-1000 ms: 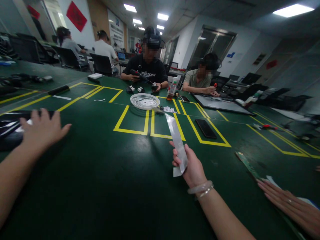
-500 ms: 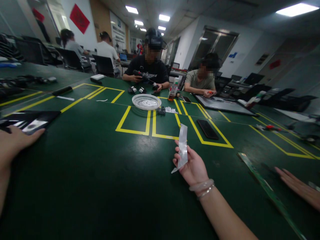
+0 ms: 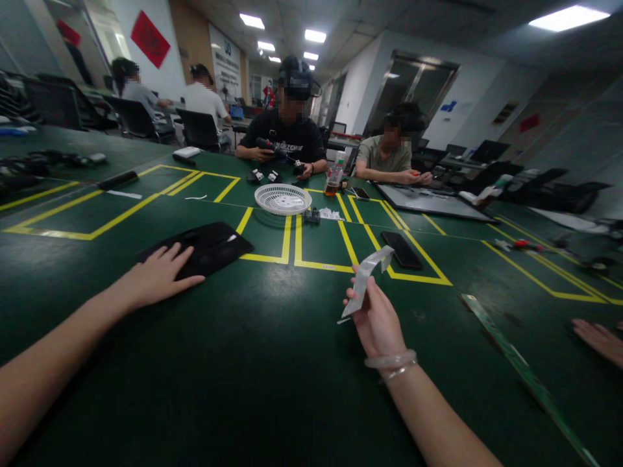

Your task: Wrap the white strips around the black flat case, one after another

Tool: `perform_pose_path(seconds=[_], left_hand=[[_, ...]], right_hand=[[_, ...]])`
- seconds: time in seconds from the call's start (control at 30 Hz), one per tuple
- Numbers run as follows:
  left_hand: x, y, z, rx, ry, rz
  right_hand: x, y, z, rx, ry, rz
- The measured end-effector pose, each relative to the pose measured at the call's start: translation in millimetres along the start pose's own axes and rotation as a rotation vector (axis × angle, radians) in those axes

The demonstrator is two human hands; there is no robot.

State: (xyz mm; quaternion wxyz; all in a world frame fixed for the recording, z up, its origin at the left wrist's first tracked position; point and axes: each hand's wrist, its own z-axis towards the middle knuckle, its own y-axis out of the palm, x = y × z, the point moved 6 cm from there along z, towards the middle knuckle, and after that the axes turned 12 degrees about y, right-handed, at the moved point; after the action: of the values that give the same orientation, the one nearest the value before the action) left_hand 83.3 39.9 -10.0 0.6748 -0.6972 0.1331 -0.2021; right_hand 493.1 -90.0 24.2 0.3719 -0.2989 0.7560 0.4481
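My left hand point(image 3: 158, 275) lies with its fingers spread on a thin, black, flat sheet-like thing point(image 3: 219, 246). That black thing rests on the green table point(image 3: 253, 363), over part of a yellow-taped outline. My right hand point(image 3: 377, 318), bracelets at the wrist, is raised a little above the table. Its fingers are closed on a strip of translucent film point(image 3: 365, 279), which curls up and bends over at its upper end. Behind the strip lies a black phone point(image 3: 402, 250).
A white plastic basket point(image 3: 283, 199) stands mid-table, with a bottle point(image 3: 335, 174) behind it. A long green circuit strip point(image 3: 520, 370) lies at right, near another person's hand point(image 3: 598, 338). Two people work across the table, one near a large flat panel point(image 3: 433, 202).
My left hand has come in from the left edge together with the black sheet-like thing. The film strip in my right hand now leans to the right. The other person's hand has drawn back rightward.
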Motion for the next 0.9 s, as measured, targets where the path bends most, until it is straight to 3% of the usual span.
perform_pose_path(seconds=[0.17,0.27,0.4,0.5,0.67,0.73,0.8,0.9], left_hand=[[108.7,10.9,-5.0,-0.109,0.35,-0.003],[143.8,5.7,-16.5,-0.137,0.543,-0.021],[150.9,0.8,-21.4,-0.11,0.646,-0.026],[156.6,-5.3,-24.7,-0.001,0.745,0.016],[187.2,-29.4,-59.4,0.445,1.129,0.134],[192.9,-32.8,-68.4,0.541,1.174,0.17],[193.5,-28.0,-64.3,0.47,1.13,0.175],[187.7,-13.3,-47.3,0.25,1.015,0.121]], right_hand=[[-1.5,-5.7,5.4,0.014,-0.107,-0.095],[-2.0,-8.4,8.9,0.027,-0.206,-0.239],[-8.0,-1.0,2.3,-0.028,-0.446,-0.563],[-9.7,11.8,-10.6,-0.12,-0.634,-0.802],[7.2,35.2,-27.3,-0.242,-0.833,-1.277],[20.1,42.4,-29.0,-0.316,-0.838,-1.471],[31.4,46.6,-29.5,-0.397,-0.811,-1.61],[37.1,48.6,-31.0,-0.44,-0.79,-1.699]])
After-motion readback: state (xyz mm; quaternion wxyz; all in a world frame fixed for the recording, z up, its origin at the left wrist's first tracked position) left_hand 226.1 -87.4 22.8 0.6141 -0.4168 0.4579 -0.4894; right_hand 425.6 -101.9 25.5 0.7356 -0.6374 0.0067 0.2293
